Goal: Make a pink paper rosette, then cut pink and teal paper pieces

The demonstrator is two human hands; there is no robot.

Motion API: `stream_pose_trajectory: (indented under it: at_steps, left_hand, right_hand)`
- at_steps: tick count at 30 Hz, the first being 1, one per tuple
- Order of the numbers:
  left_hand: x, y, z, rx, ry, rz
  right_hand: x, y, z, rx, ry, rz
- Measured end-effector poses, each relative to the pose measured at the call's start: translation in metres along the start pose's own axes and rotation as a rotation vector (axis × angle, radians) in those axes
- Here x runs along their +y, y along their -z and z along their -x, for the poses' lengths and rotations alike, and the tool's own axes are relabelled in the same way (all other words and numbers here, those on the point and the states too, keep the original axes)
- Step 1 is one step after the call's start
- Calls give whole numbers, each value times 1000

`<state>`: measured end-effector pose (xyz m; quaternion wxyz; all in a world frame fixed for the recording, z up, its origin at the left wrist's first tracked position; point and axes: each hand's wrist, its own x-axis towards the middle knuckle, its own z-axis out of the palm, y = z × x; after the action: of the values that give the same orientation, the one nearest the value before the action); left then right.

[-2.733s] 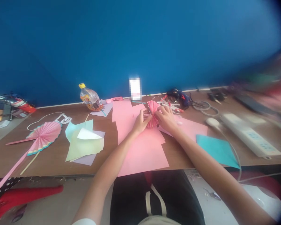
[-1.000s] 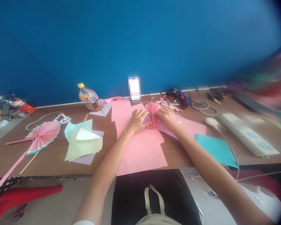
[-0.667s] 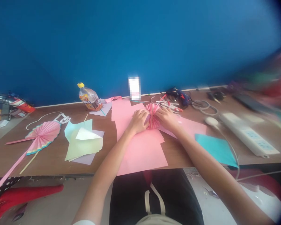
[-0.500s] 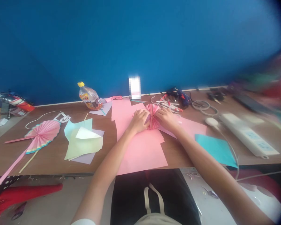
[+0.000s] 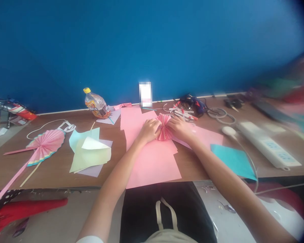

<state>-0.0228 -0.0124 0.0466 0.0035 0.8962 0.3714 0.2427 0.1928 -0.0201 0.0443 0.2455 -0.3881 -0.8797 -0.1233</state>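
A small pleated pink paper fan [image 5: 164,127] stands on a large pink sheet [image 5: 152,158] in the middle of the brown table [image 5: 55,168]. My left hand [image 5: 149,130] is curled against the fan's left side, fingers closed on its folds. My right hand [image 5: 180,127] pinches the fan's right side in the same way. Both forearms reach in from the near edge. The fan's middle shows between the two hands; its lower edge is hidden by my fingers.
A finished pink fan on a stick [image 5: 44,145] lies at the left, pale green and lilac sheets [image 5: 90,153] beside it. A plastic bottle [image 5: 96,104] lies by the blue wall. A turquoise sheet [image 5: 234,160], power strip [image 5: 268,144], cables and pens [image 5: 192,109] sit at the right.
My left hand has gone from fingering the fan's top to lying closed against its left side. The fan has spread a little wider. My right hand has hardly moved.
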Motion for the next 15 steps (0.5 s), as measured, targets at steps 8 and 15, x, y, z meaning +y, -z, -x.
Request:
stream_pose_trajectory:
  at_steps: [8, 15]
  left_hand:
    - [-1, -2, 1, -21, 65, 116]
    - [-3, -3, 3, -71, 40, 107]
  right_hand:
    - [0, 2, -1, -15, 3, 12]
    - [2, -2, 0, -16, 21, 7]
